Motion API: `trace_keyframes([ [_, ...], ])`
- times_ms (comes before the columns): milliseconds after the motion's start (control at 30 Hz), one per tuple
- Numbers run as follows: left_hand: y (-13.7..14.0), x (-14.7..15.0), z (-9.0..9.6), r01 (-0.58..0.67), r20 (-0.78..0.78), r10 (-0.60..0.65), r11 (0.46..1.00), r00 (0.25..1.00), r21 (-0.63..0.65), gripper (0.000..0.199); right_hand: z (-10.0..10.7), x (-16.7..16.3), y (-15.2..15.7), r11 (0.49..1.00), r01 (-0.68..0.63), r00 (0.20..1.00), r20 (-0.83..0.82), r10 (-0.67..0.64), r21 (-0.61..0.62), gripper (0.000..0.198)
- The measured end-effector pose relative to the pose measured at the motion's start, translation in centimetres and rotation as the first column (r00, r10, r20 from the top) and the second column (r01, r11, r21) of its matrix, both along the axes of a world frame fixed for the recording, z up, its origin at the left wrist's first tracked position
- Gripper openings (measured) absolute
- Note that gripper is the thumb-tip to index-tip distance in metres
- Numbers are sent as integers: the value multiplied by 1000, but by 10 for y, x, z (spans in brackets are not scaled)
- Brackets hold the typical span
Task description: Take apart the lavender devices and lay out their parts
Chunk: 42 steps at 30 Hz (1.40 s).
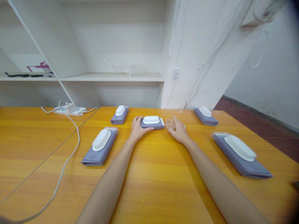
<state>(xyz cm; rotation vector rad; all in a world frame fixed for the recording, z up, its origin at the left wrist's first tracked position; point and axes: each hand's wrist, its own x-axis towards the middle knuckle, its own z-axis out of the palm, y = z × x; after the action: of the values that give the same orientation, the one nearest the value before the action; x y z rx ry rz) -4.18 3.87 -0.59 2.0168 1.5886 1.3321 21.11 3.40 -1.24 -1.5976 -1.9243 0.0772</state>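
Note:
A small purple device with a white ribbed top (152, 122) lies crosswise on the wooden table (154, 180), far from me at the middle. My left hand (137, 127) rests against its left end, fingers touching it. My right hand (177, 128) lies open on the table just right of the device, a small gap between them. Both forearms stretch forward across the table.
More purple devices with white tops lie around: one at near left (101, 146), one at far left (120, 114), one at far right (205, 115), a larger-looking one at near right (240, 154). A white power strip (69, 109) and its cable (67, 155) run along the left. White shelves stand behind.

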Motion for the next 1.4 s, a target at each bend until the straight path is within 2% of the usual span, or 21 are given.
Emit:
trace_keyframes([
  [167, -1, 3, -1, -60, -91, 59, 998, 994, -9, 91, -1, 4, 1, 1000, 0, 998, 59, -1, 24, 60],
  [300, -3, 2, 1, -79, -104, 79, 997, 991, 1, 87, 0, 3, 0, 999, 7, 994, 110, -12, 49, 53],
  [467, -5, -2, 6, 2, -76, -2, 1000, 997, 4, 84, 2, -2, -6, 995, -43, 978, 207, 24, 90, 61],
  [667, -8, -4, 13, 104, -18, -105, 992, 994, -78, 86, 7, -5, -10, 995, -81, 980, 189, 67, 64, 75],
  [967, -9, -7, 16, 159, 3, -160, 984, 987, -79, 84, 18, -8, -18, 985, -168, 974, 160, 160, 42, 73],
  [1167, -13, -5, 17, 184, -51, -187, 982, 981, -47, 82, 21, -9, -21, 980, -179, 973, 165, 163, 88, 70],
  [1400, -18, 0, 16, 219, -194, -210, 976, 958, 23, 94, 24, -10, -24, 975, -200, 959, 224, 175, 94, 75],
])
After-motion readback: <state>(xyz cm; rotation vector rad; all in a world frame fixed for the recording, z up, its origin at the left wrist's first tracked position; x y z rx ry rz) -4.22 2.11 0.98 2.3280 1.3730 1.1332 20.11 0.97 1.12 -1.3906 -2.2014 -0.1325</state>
